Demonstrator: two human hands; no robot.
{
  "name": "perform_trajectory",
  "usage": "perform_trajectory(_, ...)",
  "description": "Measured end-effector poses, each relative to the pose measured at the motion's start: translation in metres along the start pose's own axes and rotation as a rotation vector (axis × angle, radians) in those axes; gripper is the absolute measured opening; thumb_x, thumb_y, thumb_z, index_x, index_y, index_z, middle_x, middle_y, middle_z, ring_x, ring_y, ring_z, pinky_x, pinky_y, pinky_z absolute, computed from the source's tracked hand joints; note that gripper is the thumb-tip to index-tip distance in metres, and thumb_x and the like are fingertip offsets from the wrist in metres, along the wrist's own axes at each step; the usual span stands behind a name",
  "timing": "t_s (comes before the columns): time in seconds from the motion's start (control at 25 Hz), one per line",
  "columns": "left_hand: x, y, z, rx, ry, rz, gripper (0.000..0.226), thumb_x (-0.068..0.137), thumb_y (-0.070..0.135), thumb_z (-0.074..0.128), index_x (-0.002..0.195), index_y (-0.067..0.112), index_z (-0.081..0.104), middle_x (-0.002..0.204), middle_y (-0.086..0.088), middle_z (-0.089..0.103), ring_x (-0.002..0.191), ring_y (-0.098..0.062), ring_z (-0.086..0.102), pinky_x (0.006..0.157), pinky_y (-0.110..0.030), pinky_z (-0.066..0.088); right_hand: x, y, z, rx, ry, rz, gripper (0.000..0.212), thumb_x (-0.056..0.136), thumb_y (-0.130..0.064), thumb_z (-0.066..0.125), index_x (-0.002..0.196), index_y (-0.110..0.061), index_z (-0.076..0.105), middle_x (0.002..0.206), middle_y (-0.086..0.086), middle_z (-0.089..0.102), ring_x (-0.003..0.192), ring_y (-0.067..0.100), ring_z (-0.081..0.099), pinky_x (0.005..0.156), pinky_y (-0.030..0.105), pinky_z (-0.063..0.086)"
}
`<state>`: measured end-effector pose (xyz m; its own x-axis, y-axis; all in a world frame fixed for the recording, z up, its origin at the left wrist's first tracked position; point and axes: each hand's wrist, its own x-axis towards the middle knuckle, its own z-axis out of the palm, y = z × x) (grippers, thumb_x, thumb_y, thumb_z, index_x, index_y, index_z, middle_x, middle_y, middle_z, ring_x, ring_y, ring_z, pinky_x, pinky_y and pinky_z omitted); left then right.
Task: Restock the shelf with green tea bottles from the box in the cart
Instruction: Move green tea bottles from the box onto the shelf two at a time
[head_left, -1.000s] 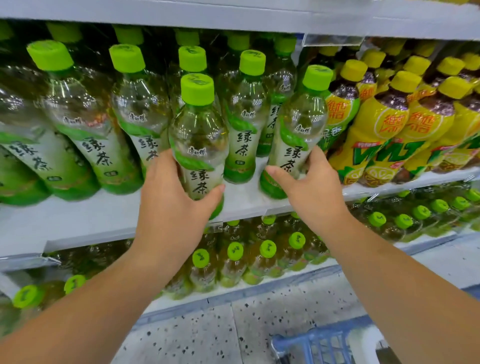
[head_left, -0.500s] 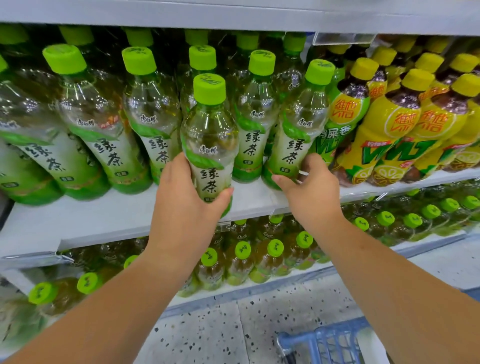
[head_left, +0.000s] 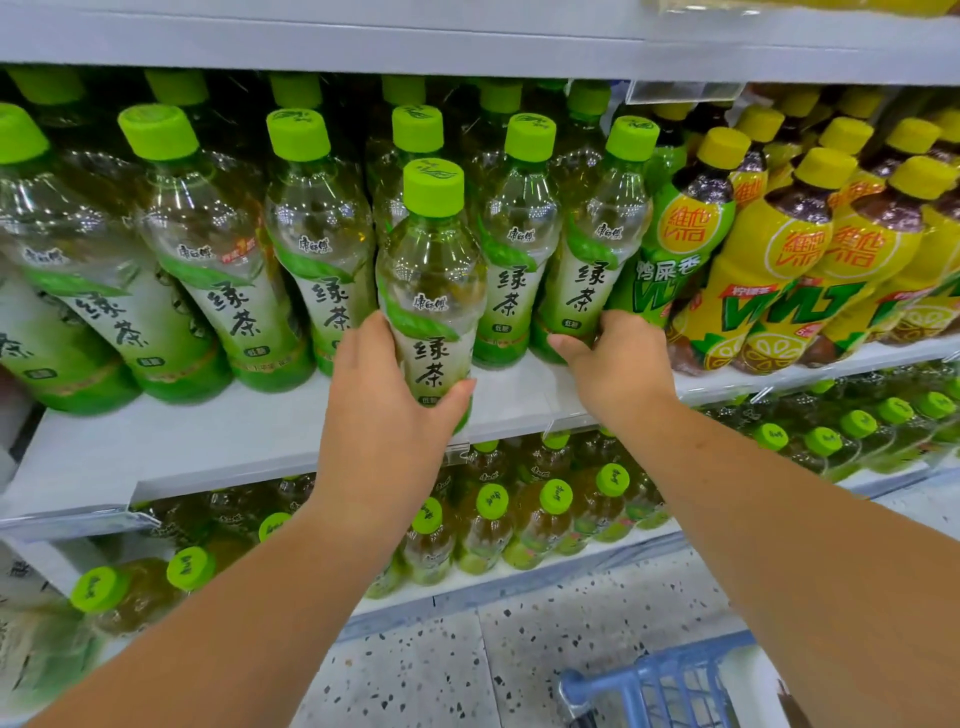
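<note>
My left hand (head_left: 387, 410) grips a green tea bottle (head_left: 431, 270) with a lime cap, upright at the front edge of the white middle shelf (head_left: 218, 441). My right hand (head_left: 613, 364) holds the base of another green tea bottle (head_left: 592, 249), which stands at the right end of the green tea row, against the yellow lemon tea bottles. Rows of green tea bottles (head_left: 311, 244) fill the shelf behind both hands. The box is out of view.
Yellow lemon tea bottles (head_left: 789, 260) crowd the shelf's right side. A lower shelf holds more green-capped bottles (head_left: 519, 514). A bare strip of shelf runs in front of the left rows. The blue cart (head_left: 654, 680) stands on the speckled floor at the bottom right.
Both bottles have been pushed farther onto the shelf. The right-hand bottle has gone from tilted to nearly upright in its row, and the left-hand bottle has shifted right.
</note>
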<state>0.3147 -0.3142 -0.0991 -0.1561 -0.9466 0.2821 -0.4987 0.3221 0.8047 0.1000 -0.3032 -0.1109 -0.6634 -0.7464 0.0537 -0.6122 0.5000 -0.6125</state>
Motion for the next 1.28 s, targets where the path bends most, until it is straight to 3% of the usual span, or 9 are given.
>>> perform_trajectory(0.12,0.001,0.0,0.0,0.007,-0.007,-0.011,0.054,0.077,0.035,0.084,0.118,0.022,0.052,0.108,0.005,0.054,0.101,-0.016,0.054,0.087,-0.035,0.052,-0.001,-0.007,-0.005,-0.071,-0.072,0.03,0.042,0.093,-0.045,0.067,0.106,-0.006,0.065,0.106,0.015,0.065,0.098,0.032,0.06,0.081,0.038,0.052)
perform_trajectory(0.24,0.002,0.0,0.0,0.009,-0.022,-0.017,0.054,0.077,0.034,0.084,0.118,0.021,0.052,0.109,0.004,0.052,0.1,-0.012,0.051,0.085,-0.029,0.049,-0.016,-0.015,-0.015,-0.081,0.0,0.053,0.033,0.096,-0.038,0.063,0.104,-0.006,0.062,0.086,0.006,0.062,0.089,0.029,0.06,0.063,0.028,0.041)
perform_trajectory(0.36,0.003,0.0,-0.004,-0.036,-0.06,-0.021,0.059,0.076,0.03,0.085,0.123,0.021,0.051,0.113,0.004,0.052,0.101,-0.009,0.05,0.084,-0.022,0.045,-0.058,-0.027,-0.02,0.26,0.106,-0.02,0.02,0.092,-0.029,0.064,0.112,-0.025,0.061,0.085,-0.012,0.062,0.08,0.008,0.061,0.062,0.026,0.047)
perform_trajectory(0.52,0.004,0.001,-0.013,-0.148,-0.181,0.002,0.055,0.078,0.023,0.082,0.123,0.027,0.051,0.115,0.009,0.052,0.1,0.003,0.049,0.079,-0.007,0.043,-0.09,-0.057,-0.013,0.547,-0.293,-0.307,0.038,0.091,-0.019,0.071,0.124,-0.034,0.06,0.113,-0.018,0.07,0.104,-0.008,0.064,0.082,0.009,0.052)
perform_trajectory(0.72,-0.003,-0.017,-0.051,-0.17,-0.145,0.016,0.042,0.077,0.025,0.078,0.116,0.026,0.061,0.106,0.009,0.056,0.097,-0.005,0.055,0.083,-0.032,0.054,-0.105,-0.091,0.006,0.69,-0.31,-0.385,0.032,0.078,-0.028,0.077,0.108,-0.038,0.07,0.105,-0.018,0.076,0.098,0.004,0.072,0.085,0.015,0.055)
perform_trajectory(0.8,-0.007,-0.035,-0.077,-0.104,-0.091,0.028,0.044,0.077,0.03,0.079,0.117,0.028,0.061,0.104,0.01,0.055,0.095,-0.004,0.054,0.082,-0.029,0.052,-0.119,-0.111,0.024,0.752,-0.371,-0.426,0.031,0.076,-0.031,0.079,0.104,-0.04,0.072,0.104,-0.018,0.076,0.098,0.003,0.072,0.083,0.012,0.053)
perform_trajectory(0.92,-0.01,-0.062,-0.124,-0.047,-0.033,0.016,0.044,0.078,0.032,0.081,0.118,0.028,0.062,0.105,0.011,0.056,0.096,-0.001,0.053,0.081,-0.016,0.047,-0.136,-0.146,0.058,0.803,-0.452,-0.463,0.035,0.081,-0.019,0.081,0.107,-0.041,0.071,0.105,-0.018,0.076,0.1,0.004,0.072,0.086,0.016,0.055)
perform_trajectory(1.12,0.002,-0.103,-0.197,0.052,-0.031,-0.009,0.049,0.076,0.032,0.086,0.12,0.027,0.064,0.107,0.009,0.061,0.1,-0.003,0.058,0.084,-0.011,0.045,-0.156,-0.202,0.103,0.775,-0.539,-0.497,0.037,0.085,-0.014,0.079,0.118,-0.027,0.068,0.102,-0.017,0.076,0.096,0.002,0.072,0.083,0.021,0.058)
perform_trajectory(1.28,0.014,-0.125,-0.223,0.026,-0.066,-0.062,0.044,0.079,0.025,0.084,0.118,0.022,0.063,0.109,0.002,0.067,0.101,-0.018,0.064,0.088,-0.042,0.055,-0.158,-0.231,0.123,0.712,-0.543,-0.551,0.034,0.087,-0.015,0.078,0.117,-0.028,0.068,0.098,-0.017,0.076,0.094,-0.001,0.071,0.085,0.019,0.056)
